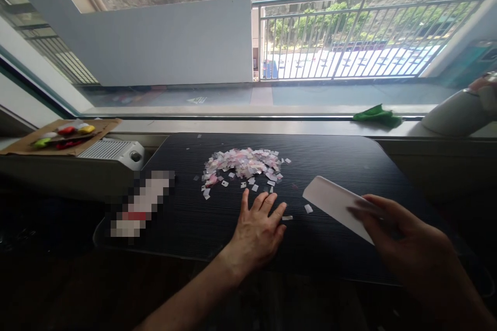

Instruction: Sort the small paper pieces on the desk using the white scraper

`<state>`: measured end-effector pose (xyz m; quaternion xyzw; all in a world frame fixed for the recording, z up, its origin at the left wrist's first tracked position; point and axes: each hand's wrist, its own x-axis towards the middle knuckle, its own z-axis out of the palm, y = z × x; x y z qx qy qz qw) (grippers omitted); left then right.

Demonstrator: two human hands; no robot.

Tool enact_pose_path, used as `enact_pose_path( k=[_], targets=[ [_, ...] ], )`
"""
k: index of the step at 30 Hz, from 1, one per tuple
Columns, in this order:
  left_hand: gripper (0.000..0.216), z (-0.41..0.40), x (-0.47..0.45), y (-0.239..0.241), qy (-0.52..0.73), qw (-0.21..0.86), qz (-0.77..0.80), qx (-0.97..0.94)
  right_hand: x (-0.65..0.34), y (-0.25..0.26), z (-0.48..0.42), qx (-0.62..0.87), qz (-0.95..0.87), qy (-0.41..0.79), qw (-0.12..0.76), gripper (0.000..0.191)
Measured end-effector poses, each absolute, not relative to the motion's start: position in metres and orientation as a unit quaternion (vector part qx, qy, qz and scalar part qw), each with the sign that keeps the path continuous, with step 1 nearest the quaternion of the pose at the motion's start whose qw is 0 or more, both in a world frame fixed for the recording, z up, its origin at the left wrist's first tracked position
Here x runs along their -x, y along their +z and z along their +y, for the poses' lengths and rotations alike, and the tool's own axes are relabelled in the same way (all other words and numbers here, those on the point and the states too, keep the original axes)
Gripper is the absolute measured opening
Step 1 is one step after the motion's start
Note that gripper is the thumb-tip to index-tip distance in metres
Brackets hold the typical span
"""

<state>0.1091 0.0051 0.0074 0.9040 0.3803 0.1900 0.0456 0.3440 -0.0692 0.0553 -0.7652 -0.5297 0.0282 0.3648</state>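
A heap of small cut paper pieces [244,163], whitish and pink, lies on the dark table [341,160]. Just in front of the heap, my left hand [258,227] rests palm down on the tabletop with its fingers spread, holding nothing. A thin paper strip [287,217] lies by its fingers, close to a loose square piece [308,208]. On the right, my right hand [399,230] grips a long white piece of paper or card [334,200] between thumb and fingers. It is tilted above the table, its near end hidden by the hand.
A blurred-out pale item with a red band [143,204] lies at the table's left edge. Coloured items sit on cardboard [23,145] over a white heater-like unit [116,152]. A green cloth [376,115] and a pale rounded object [454,114] are on the windowsill.
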Motion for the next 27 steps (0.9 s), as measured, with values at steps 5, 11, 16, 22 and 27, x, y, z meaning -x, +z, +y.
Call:
enact_pose_path(
  k=[5,11,16,22,27],
  targets=[
    [0.034,-0.002,-0.076,0.008,0.2,0.031,0.416,-0.887,-0.335,0.052,-0.042,0.738,-0.553,0.049,0.384,0.028],
    [0.027,-0.007,-0.044,0.003,0.264,0.022,0.452,-0.852,-0.325,0.053,-0.042,0.697,-0.601,0.09,0.381,0.025],
    [0.023,-0.003,-0.04,-0.009,0.346,0.018,0.484,-0.804,-0.321,0.057,-0.041,0.715,-0.603,-0.009,0.353,0.027],
    [0.021,-0.002,-0.039,-0.012,0.383,0.029,0.493,-0.78,-0.293,0.053,-0.058,0.6,-0.71,0.031,0.367,0.022],
    [0.021,-0.003,-0.041,-0.011,0.38,0.036,0.494,-0.781,-0.292,0.049,-0.062,0.611,-0.69,-0.028,0.388,0.024]
  ],
)
